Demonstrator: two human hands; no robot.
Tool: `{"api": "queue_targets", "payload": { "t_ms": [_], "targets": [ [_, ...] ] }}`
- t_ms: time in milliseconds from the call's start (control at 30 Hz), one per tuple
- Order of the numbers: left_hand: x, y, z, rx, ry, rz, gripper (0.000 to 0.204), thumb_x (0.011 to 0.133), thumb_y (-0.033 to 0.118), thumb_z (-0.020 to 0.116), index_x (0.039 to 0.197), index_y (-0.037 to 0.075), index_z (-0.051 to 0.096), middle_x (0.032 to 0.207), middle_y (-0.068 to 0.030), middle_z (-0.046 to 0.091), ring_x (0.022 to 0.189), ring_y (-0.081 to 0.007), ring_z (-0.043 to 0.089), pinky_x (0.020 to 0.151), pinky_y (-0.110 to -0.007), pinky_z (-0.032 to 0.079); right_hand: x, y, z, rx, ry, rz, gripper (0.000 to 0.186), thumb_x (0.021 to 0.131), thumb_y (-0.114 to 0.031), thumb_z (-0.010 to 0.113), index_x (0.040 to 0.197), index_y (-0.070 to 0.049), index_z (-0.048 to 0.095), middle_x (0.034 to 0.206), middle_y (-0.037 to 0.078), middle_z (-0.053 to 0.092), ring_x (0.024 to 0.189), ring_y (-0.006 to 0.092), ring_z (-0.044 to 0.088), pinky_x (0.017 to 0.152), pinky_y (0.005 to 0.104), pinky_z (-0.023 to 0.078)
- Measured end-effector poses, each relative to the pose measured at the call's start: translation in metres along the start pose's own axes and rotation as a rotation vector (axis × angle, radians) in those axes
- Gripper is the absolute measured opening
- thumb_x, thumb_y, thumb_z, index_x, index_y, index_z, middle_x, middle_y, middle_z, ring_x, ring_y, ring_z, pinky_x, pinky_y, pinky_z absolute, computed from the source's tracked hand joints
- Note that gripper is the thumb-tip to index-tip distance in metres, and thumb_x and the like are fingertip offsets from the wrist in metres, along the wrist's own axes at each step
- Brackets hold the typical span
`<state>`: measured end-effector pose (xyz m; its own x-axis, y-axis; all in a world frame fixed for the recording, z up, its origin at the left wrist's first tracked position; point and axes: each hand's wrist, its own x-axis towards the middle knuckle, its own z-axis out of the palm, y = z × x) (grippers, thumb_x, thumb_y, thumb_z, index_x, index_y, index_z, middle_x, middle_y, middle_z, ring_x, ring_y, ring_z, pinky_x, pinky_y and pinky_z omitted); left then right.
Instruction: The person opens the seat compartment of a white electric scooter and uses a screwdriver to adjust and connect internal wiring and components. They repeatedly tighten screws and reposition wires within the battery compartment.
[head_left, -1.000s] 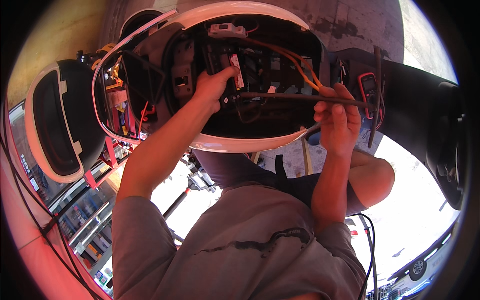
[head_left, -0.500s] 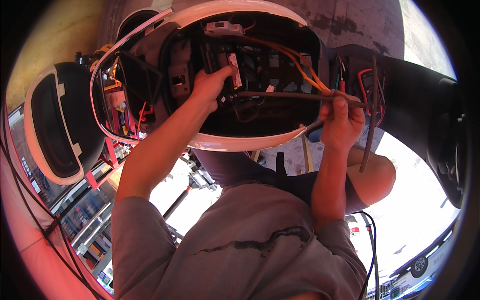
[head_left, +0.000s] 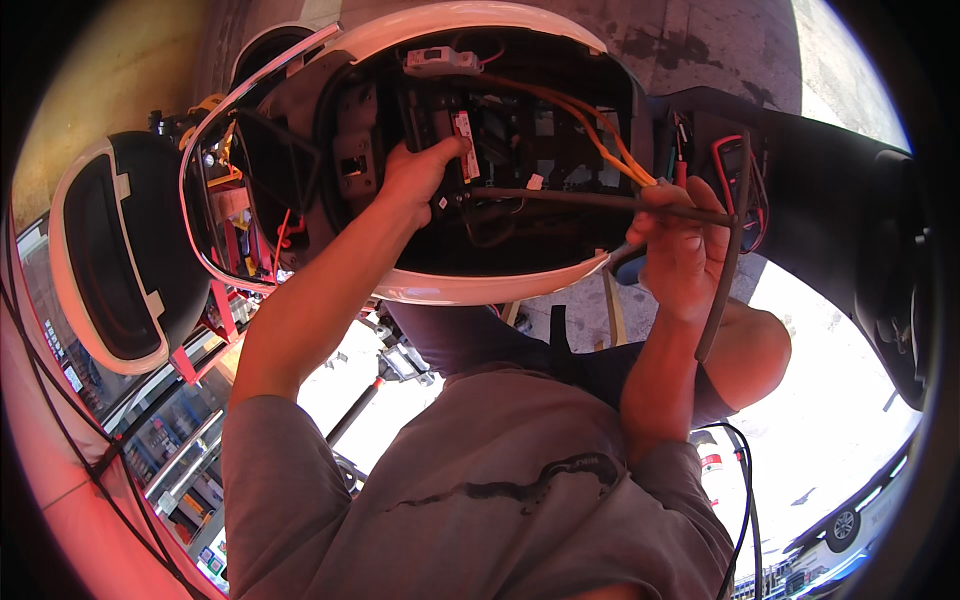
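Note:
My left hand (head_left: 415,185) reaches into the open compartment of a white-rimmed vehicle body (head_left: 480,288). It grips a black box-shaped part, with the thumb beside a red-and-white label (head_left: 465,130); the fingers underneath are hidden. My right hand (head_left: 682,255) is closed around the shaft of a long T-handle wrench (head_left: 560,195), close to the crossbar. The wrench's far end meets the black part beside my left hand. Two orange cables (head_left: 610,155) run down to the right hand; whether its fingers touch them I cannot tell.
A grey breaker-like block (head_left: 442,60) sits at the compartment's far edge. Right of the body lie a red multimeter (head_left: 725,155) and a red-handled tool (head_left: 681,172). A black panel with a pale rim (head_left: 110,260) stands at the left. Oil stains mark the paving behind.
My right hand has shifted its grip, its fingers now more raised around the shaft. The wrench's crossbar has swung slightly, its near end moving left. My left hand stays in place.

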<state>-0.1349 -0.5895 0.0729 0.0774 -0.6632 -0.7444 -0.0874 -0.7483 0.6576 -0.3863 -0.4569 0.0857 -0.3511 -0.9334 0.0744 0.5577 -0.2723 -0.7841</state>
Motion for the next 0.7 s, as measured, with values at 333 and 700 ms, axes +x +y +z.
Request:
{"api": "queue_targets", "payload": {
  "t_ms": [333, 700],
  "targets": [
    [-0.008, 0.005, 0.003, -0.047, 0.024, -0.023, 0.029, 0.075, 0.005, 0.072, 0.102, 0.001, 0.063, 0.090, -0.0101, 0.068, 0.077, -0.0203, 0.068, 0.064, -0.034, 0.058, 0.011, 0.000, 0.007, 0.047, -0.096, 0.008, 0.098, 0.083, -0.061, 0.065, 0.141, 0.010, 0.031, 0.075, 0.007, 0.062, 0.077, 0.0177, 0.060, 0.071, 0.0307, 0.049],
    [-0.005, 0.003, 0.000, -0.016, 0.006, -0.013, 0.031, 0.076, 0.008, 0.073, 0.104, 0.001, 0.062, 0.091, -0.0100, 0.067, 0.076, -0.0201, 0.068, 0.064, -0.035, 0.059, 0.034, 0.004, 0.050, 0.171, 0.492, 0.028, 0.078, 0.089, -0.056, 0.059, 0.143, -0.006, 0.030, 0.138, 0.019, 0.040, 0.119, 0.0358, 0.052, 0.083, 0.0397, 0.057]
  ]
}}
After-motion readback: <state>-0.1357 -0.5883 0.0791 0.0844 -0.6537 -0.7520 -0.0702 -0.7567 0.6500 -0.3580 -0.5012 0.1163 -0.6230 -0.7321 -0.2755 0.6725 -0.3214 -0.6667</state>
